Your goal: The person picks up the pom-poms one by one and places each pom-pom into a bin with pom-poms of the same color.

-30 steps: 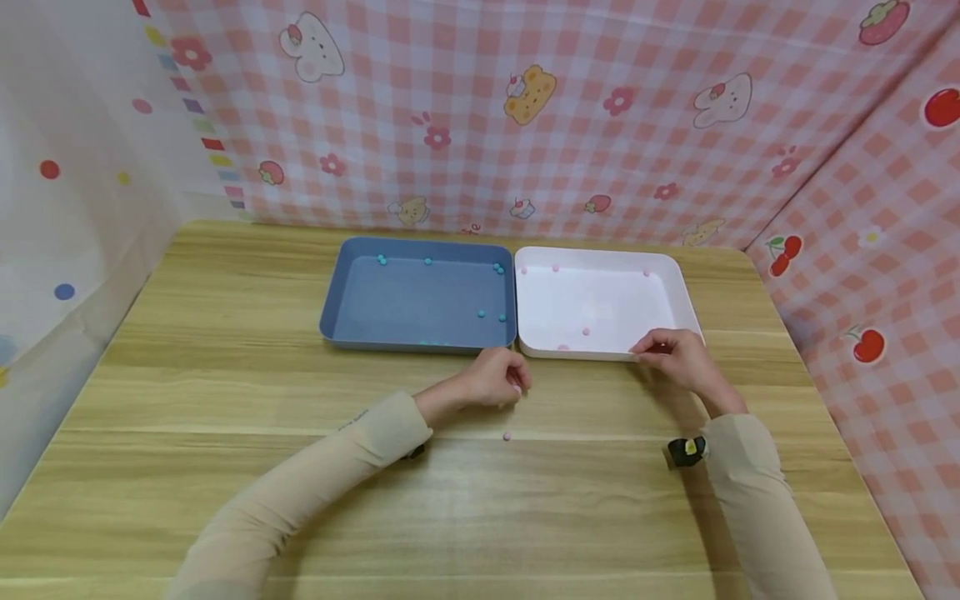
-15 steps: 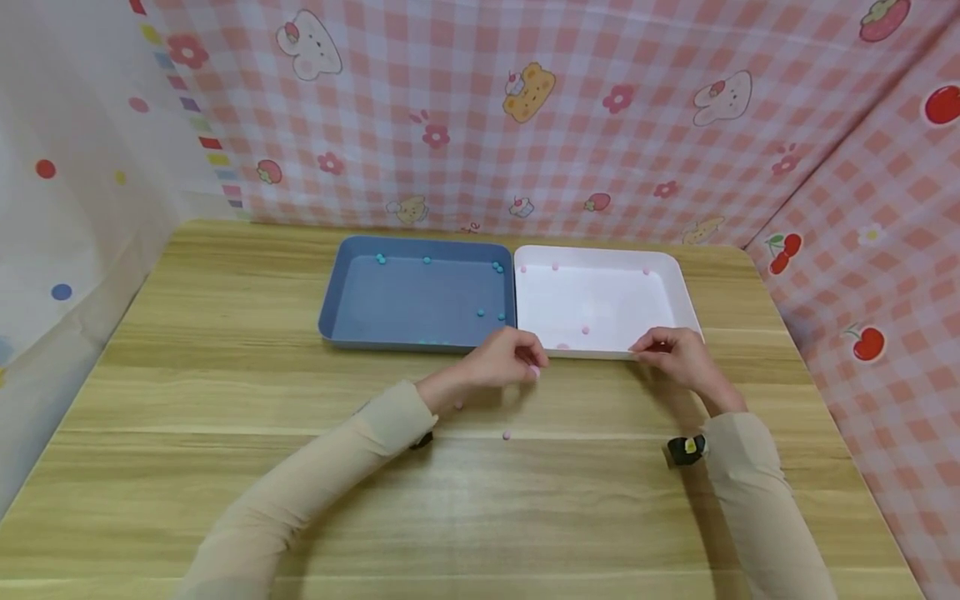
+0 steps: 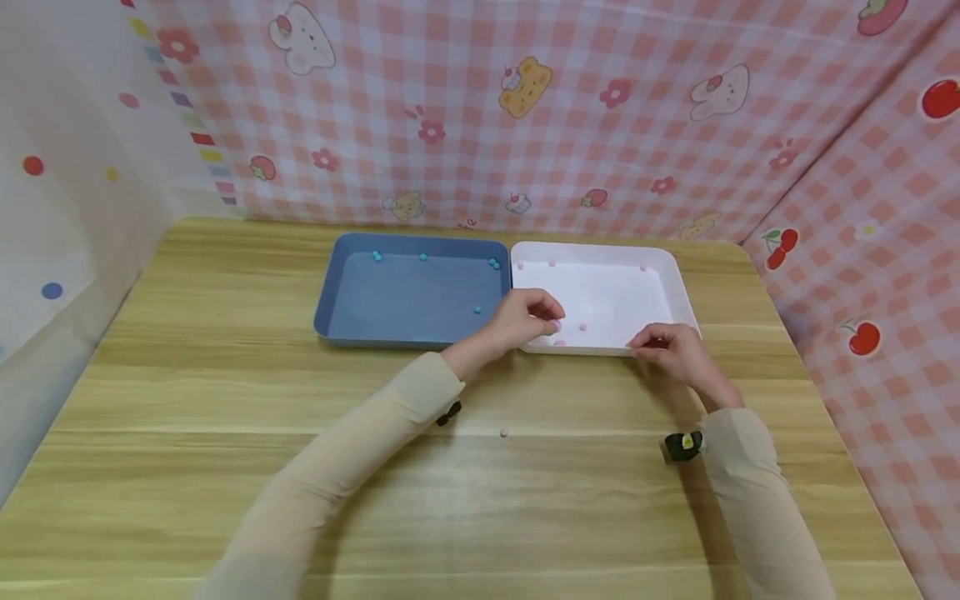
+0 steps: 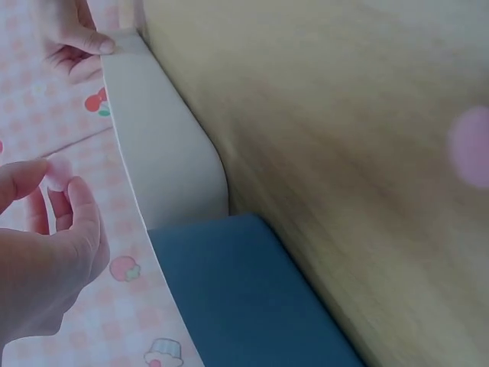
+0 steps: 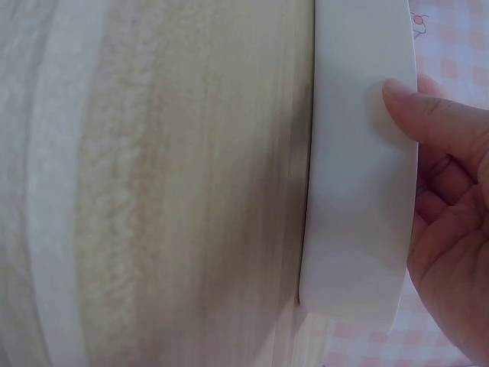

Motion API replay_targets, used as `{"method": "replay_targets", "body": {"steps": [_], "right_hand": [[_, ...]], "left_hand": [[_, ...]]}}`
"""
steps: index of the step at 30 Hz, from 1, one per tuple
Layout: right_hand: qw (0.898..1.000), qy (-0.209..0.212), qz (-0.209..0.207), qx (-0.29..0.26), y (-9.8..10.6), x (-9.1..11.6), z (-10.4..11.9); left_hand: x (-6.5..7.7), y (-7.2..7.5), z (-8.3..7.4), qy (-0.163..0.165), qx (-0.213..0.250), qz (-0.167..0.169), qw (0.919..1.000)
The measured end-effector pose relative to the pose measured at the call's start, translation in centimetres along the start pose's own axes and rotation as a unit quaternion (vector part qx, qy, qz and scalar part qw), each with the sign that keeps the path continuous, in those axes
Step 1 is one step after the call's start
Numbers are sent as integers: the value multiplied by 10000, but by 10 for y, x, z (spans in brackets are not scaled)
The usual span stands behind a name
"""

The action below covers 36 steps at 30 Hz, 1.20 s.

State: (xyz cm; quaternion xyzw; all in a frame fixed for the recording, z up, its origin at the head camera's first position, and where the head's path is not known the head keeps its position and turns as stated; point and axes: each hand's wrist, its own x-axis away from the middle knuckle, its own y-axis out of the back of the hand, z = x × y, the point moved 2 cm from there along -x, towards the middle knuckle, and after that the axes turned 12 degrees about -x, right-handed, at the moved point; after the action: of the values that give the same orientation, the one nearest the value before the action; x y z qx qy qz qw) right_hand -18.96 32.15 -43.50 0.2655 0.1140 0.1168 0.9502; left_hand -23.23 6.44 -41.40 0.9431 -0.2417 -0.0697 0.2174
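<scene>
My left hand (image 3: 525, 321) is over the left front part of the white tray (image 3: 611, 292), pinching a small pink ball (image 4: 59, 174) between thumb and fingertip. In the left wrist view that hand (image 4: 53, 252) is above the tray's rim. My right hand (image 3: 671, 350) grips the tray's front wall near its right corner. The right wrist view has the thumb of this hand (image 5: 451, 176) on the wall's outside, with the fingers behind the rim. Several pink balls lie inside the white tray, one of them near its middle (image 3: 582, 327).
A blue-grey tray (image 3: 412, 333) stands against the white one's left side, with several teal balls (image 3: 423, 257) in it. One loose pink ball (image 3: 504, 432) lies on the wooden table (image 3: 480, 500) in front. Checked cloth (image 3: 450, 108) hangs behind and on the right.
My left hand has risen from the table in front of the trays, moving right and forward over the white tray with the pink ball. My right hand keeps its grip on the rim.
</scene>
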Motion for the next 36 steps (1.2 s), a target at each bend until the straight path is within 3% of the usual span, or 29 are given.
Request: {"method": "replay_targets", "body": {"steps": [12,32,36], "right_hand": [[9998,182,-11,-112,0,-3,3],[9998,51,2,-170,0,-2,2],[9999,55,6,-120,-2,0,15]], "left_hand": [[-17,-1,-8,204,219,35,9995],[-31,-7,-5,902,-71,-217,9957],[-32,-8,-3,1004,-68,-237,9946]]}}
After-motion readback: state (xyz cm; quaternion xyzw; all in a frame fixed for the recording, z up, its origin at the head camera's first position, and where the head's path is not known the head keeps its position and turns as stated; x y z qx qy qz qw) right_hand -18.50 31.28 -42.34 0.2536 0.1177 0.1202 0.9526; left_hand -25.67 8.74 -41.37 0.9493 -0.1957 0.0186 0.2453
